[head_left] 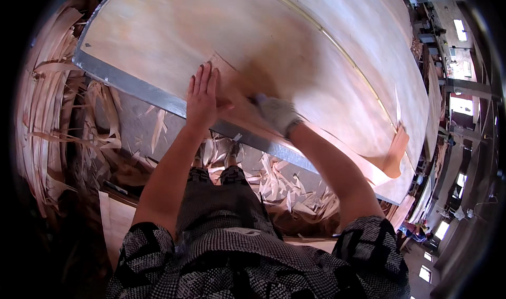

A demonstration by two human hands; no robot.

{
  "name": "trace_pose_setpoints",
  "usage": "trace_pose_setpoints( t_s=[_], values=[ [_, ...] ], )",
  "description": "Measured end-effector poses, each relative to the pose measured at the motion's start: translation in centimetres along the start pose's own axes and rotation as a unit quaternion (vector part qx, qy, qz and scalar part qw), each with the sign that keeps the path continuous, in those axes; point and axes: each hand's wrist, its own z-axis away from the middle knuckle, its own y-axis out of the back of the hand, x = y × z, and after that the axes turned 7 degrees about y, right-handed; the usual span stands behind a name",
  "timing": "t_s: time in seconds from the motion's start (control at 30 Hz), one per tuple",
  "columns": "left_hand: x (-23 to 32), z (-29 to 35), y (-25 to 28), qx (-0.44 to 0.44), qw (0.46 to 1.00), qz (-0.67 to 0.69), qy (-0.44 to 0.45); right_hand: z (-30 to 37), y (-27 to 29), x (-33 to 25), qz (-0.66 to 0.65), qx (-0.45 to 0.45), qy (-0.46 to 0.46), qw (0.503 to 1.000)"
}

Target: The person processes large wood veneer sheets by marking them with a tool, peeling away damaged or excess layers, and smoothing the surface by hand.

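My bare left hand (202, 96) lies flat with fingers stretched out on a pale wood veneer sheet (153, 30), close to its near edge. Just right of it, my right hand (276, 113) wears a light work glove and is closed, its fingertips down on the veneer. A small dark shape shows at those fingers, too blurred to name. Between and beyond the hands runs a narrow veneer strip (237, 106), set off by a line from the rest of the sheet. Toward the right, this strip's end curls up (392, 159).
A grey metal edge (132, 90) borders the work surface on my side. A thin yellowish rod (337, 43) lies across the veneer. Veneer scraps (287, 193) litter the floor by my feet, and long offcuts (50, 104) are heaped at left. Windows and beams show far right.
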Motion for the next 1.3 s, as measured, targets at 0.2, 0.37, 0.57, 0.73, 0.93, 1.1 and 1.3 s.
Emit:
trace_pose_setpoints(
  t_s=[0.2,0.37,0.57,0.73,0.93,1.1,1.3],
  values=[
    [4.9,3.1,-5.0,-0.066,0.966,-0.091,-0.234,7.1,-4.2,3.6,0.057,0.013,-0.096,0.994],
    [8.7,4.7,-5.3,-0.146,0.984,-0.011,-0.103,9.0,-4.7,1.7,0.051,0.045,-0.154,0.986],
    [8.4,5.0,-5.6,-0.123,0.983,-0.066,-0.119,16.4,-9.4,0.8,-0.046,0.032,-0.268,0.962],
    [8.8,5.2,-5.8,-0.115,0.982,-0.087,-0.125,31.8,-18.4,0.5,-0.113,-0.034,-0.366,0.923],
    [9.0,5.0,-5.4,-0.096,0.982,-0.093,-0.132,31.8,-14.2,3.6,-0.065,0.14,-0.385,0.91],
    [9.8,4.8,-5.3,-0.086,0.987,-0.048,-0.124,28.6,-11.3,9.7,-0.048,0.065,-0.401,0.912],
    [8.9,5.7,-6.1,-0.011,0.988,-0.035,-0.149,27.7,-3.0,14.8,0.02,0.266,-0.396,0.879]
  ],
)
